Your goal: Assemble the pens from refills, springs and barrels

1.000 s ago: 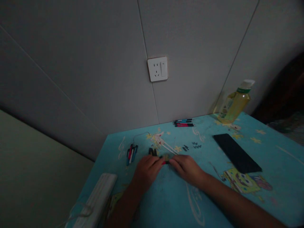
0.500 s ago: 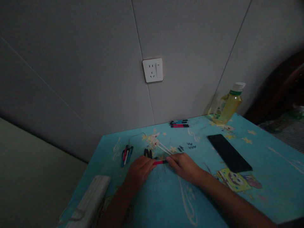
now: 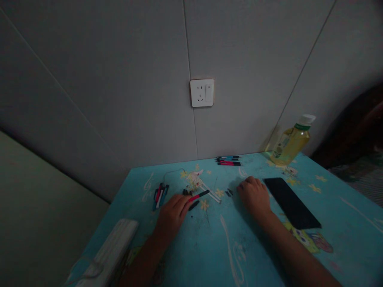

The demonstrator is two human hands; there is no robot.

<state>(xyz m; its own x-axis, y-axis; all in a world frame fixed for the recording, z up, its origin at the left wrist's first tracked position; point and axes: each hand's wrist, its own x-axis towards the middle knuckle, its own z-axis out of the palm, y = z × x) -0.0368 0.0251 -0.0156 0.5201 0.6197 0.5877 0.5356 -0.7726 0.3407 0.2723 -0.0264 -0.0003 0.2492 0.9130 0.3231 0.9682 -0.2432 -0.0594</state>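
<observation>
A red-and-black pen piece (image 3: 200, 196) juts from the left hand (image 3: 172, 213), its fingers closed in a pinch on the red end, above the blue tabletop (image 3: 206, 255); just below lies a black tube (image 3: 194, 205), and the dark end reaches over slender white sticks (image 3: 213, 194). Beyond them, small dark pieces (image 3: 229, 192) sit beside the right hand (image 3: 253, 194), fingers curled down, its grip hidden, so I cannot tell whether it holds anything. Farther out are a black slab (image 3: 291, 202), a row of pens (image 3: 229, 163) near the wall and a yellow bottle (image 3: 289, 145)
</observation>
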